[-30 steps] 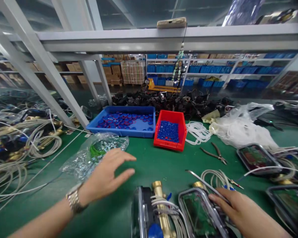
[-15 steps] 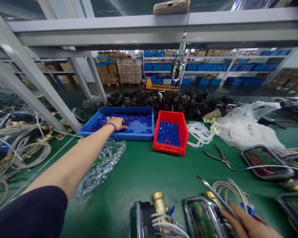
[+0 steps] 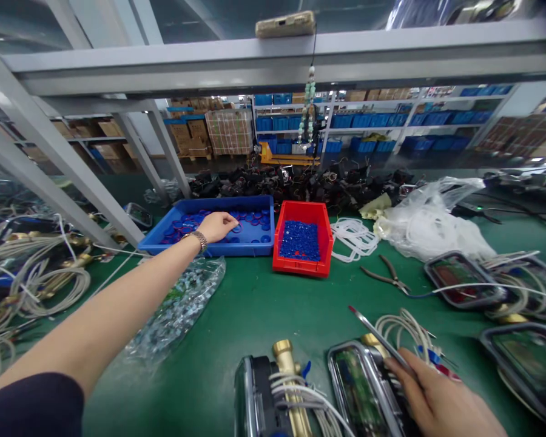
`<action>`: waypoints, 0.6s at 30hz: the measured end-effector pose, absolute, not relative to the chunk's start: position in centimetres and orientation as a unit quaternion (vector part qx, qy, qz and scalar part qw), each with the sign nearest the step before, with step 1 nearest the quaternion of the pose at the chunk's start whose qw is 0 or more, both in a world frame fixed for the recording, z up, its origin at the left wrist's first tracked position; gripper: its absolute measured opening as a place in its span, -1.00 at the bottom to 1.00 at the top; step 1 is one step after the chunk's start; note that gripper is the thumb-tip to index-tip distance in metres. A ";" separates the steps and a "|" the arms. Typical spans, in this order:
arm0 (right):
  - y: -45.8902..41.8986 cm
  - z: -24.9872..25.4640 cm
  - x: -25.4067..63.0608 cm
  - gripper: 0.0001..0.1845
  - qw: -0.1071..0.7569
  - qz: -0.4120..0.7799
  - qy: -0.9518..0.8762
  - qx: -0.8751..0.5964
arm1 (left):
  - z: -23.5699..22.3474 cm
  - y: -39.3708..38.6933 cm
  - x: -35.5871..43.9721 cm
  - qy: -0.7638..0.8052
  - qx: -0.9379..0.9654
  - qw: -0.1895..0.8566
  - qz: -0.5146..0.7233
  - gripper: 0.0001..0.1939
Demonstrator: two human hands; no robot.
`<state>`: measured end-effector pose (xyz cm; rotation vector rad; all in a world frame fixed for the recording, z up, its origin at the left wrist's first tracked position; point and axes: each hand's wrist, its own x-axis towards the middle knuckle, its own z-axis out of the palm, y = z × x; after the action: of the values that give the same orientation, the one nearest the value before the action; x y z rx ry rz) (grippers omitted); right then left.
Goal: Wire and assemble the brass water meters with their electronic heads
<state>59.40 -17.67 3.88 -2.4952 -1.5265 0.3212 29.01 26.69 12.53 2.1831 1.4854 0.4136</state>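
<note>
My left hand reaches over the blue tray, thumb and fingertips pinched on a round blue cap with a red rim. Many similar blue discs lie in that tray. Low on the right, my right hand is closed around slim metal tweezers, whose reddish tip points up and left. Beneath them sits a meter with a clear-covered housing and a brass fitting. Beside it stands another meter with a brass pipe body and coiled grey cable.
A red bin holds small blue pieces. White gaskets, pliers and a plastic bag lie to the right. Below the tray is a clear bag of small parts. Cabled meters crowd the left; a metal beam spans above.
My left hand has lifted slightly and moved right within the tray, now pinching a blue cap. The right hand still holds the tweezers. The whole view has shifted a little.
</note>
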 end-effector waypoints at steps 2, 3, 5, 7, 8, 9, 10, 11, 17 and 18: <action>-17.3 4.9 59.0 -0.46 0.140 0.116 -0.518 -0.836 | 13.5 23.2 30.0 0.491 0.794 0.305 0.187 -0.63; -17.1 5.5 58.9 -0.48 0.172 0.117 -0.522 -0.827 | 13.9 21.2 30.5 0.465 0.791 0.341 0.202 -0.60; -16.8 7.0 58.7 -0.53 0.248 0.113 -0.528 -0.804 | 14.6 16.7 31.4 0.414 0.784 0.407 0.221 -0.54; -16.7 8.8 57.9 -0.57 0.323 0.102 -0.528 -0.779 | 15.2 12.0 32.1 0.370 0.776 0.459 0.225 -0.53; -16.7 9.8 57.2 -0.59 0.354 0.101 -0.526 -0.767 | 15.4 9.6 32.4 0.352 0.772 0.481 0.223 -0.53; -16.7 10.8 56.4 -0.62 0.382 0.105 -0.525 -0.754 | 15.6 7.4 32.7 0.335 0.768 0.500 0.219 -0.55; -16.6 11.8 55.3 -0.65 0.404 0.115 -0.525 -0.740 | 15.8 5.3 33.0 0.319 0.760 0.524 0.217 -0.57; -16.6 12.6 54.2 -0.68 0.421 0.128 -0.528 -0.727 | 16.0 3.3 33.2 0.305 0.745 0.552 0.216 -0.60; -16.4 15.1 49.5 -0.81 0.458 0.174 -0.553 -0.674 | 16.6 -5.0 33.8 0.265 0.689 0.639 0.218 -0.69; -16.6 15.1 49.4 -0.80 0.458 0.175 -0.554 -0.673 | 16.6 -5.6 33.7 0.262 0.693 0.636 0.215 -0.70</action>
<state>49.44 -16.55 15.08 -1.6580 -1.3635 0.4308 33.70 -5.63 16.60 1.5827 0.5986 0.4916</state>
